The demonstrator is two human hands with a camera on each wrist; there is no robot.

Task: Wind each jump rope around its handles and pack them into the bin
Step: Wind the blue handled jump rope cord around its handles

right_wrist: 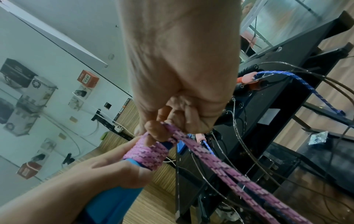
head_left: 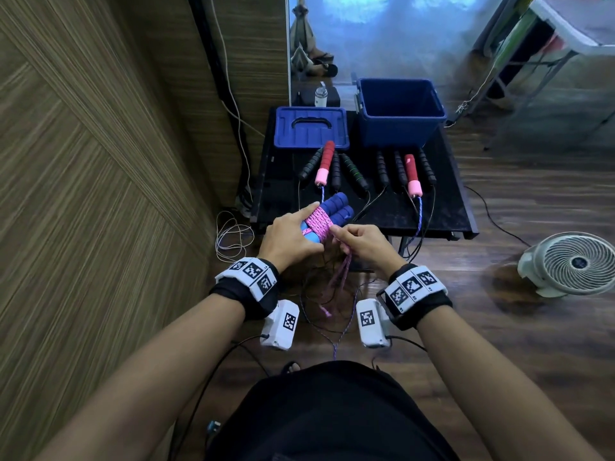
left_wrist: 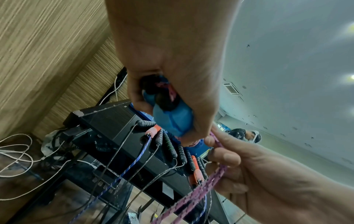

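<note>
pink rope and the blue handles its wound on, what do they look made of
The pink rope looks like braided fabric cord, matte: a woven pattern with darker flecks shows along it. The blue handles look like soft foam, matte, with moulded ridges; it could be rubber instead. The left hand holds them, and the right hand pinches the rope.

Left hand (head_left: 289, 235) round blue handles (head_left: 332, 209), right hand (head_left: 362, 243) pinching pink rope (head_left: 320, 224) beside them.
</note>
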